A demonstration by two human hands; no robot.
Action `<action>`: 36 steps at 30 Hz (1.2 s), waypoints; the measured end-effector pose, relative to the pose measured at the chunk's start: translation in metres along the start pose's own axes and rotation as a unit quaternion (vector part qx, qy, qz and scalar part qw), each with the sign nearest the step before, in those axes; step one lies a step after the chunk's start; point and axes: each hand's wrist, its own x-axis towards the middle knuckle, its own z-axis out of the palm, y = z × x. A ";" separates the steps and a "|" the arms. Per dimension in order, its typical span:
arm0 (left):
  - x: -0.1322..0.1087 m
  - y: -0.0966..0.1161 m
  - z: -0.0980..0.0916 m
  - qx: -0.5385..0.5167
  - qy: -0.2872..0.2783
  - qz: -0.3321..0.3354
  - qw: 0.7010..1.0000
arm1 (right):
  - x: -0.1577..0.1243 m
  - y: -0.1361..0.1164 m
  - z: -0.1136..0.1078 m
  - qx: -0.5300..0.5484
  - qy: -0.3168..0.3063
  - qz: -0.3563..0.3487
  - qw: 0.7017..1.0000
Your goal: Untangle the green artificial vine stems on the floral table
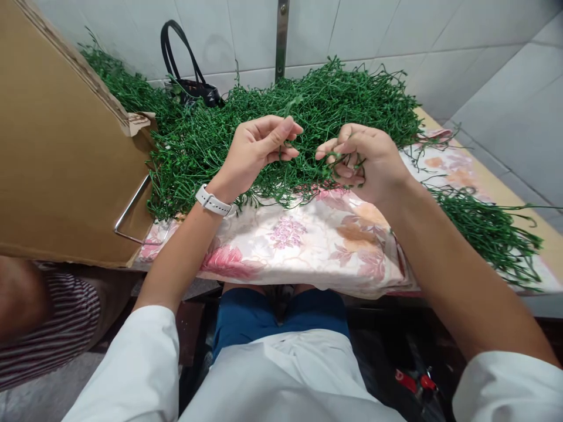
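In the head view, the left hand (259, 149), with a white wristwatch (213, 200) on its wrist, is above a heap of thin green stems (285, 111). Its thumb and first fingers come together at the tips and seem to pinch a fine strand. The right hand (365, 161) is curled, not spread, and its fingertips (338, 153) pinch a few strands, though the fingers hide part of them. The two hands are near each other but not touching. This small fingertip pinch seems a good way to work, because the stems are fine and tangled and a full fist would catch too many. The heap lies on a flowered cloth (308, 246) on the desk (514, 196), against a tiled wall (352, 35). Another bunch of stems (488, 234) lies on the right. A cardboard sheet (57, 146) stands on the left, a black bag (189, 76) behind the heap, and another person's striped sleeve (48, 322) shows at lower left.
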 end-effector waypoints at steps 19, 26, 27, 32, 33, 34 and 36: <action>-0.003 -0.015 0.023 0.008 -0.040 0.048 0.998 | 0.007 0.030 0.004 -0.166 -0.217 -0.129 0.953; -0.006 -0.006 0.024 -0.106 -0.051 -0.041 0.992 | 0.006 0.030 0.013 -0.081 -0.239 -0.156 0.955; -0.007 -0.004 0.025 -0.120 -0.050 -0.056 0.990 | 0.006 0.030 0.013 -0.081 -0.241 -0.166 0.953; -0.009 0.006 0.033 -0.160 -0.023 -0.129 0.978 | 0.003 0.028 0.011 -0.082 -0.254 -0.173 0.948; -0.009 0.008 0.032 -0.166 -0.013 -0.135 0.977 | 0.002 0.027 0.012 -0.079 -0.264 -0.172 0.946; -0.007 0.010 0.030 -0.170 0.001 -0.133 0.976 | 0.000 0.027 0.013 -0.078 -0.275 -0.172 0.943; -0.003 0.012 0.022 -0.168 0.044 -0.108 0.979 | -0.003 0.026 0.016 -0.081 -0.299 -0.176 0.935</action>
